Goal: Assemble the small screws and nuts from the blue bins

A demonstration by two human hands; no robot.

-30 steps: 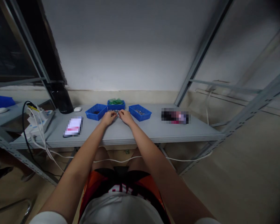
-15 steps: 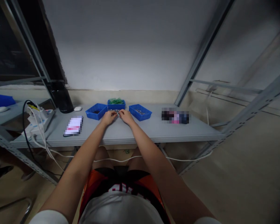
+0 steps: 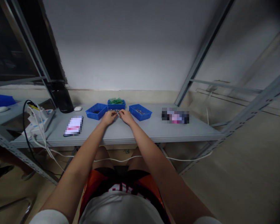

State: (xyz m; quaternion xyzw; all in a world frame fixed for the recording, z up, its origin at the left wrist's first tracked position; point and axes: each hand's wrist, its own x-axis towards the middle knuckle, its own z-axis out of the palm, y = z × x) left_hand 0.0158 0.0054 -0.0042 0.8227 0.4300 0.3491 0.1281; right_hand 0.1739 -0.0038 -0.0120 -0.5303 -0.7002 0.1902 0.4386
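Observation:
My left hand [image 3: 109, 118] and my right hand [image 3: 125, 117] meet over the middle of the grey table, their fingertips pinched close together. Whatever lies between the fingers is too small to name. Just behind them is a small heap of shiny metal pieces [image 3: 113, 110], partly covered by my hands. Left of my hands, a blue bin [image 3: 91, 116] holds dark small parts. Green pieces [image 3: 116, 101] fill another blue bin [image 3: 116, 106] at the back. On the right, a third blue bin [image 3: 146, 117] has small silvery parts in it.
A phone [image 3: 74, 125] and a white case [image 3: 77, 108] lie to the left, near a black bottle [image 3: 62, 99]. A power strip [image 3: 38, 123] with cables sits at the left end. A blurred-out object [image 3: 175, 116] lies on the right. Metal shelf posts flank the table.
My hands stay in nearly the same place, fingertips together. The pixelated patch on the object at the right looks different; the bins have not moved.

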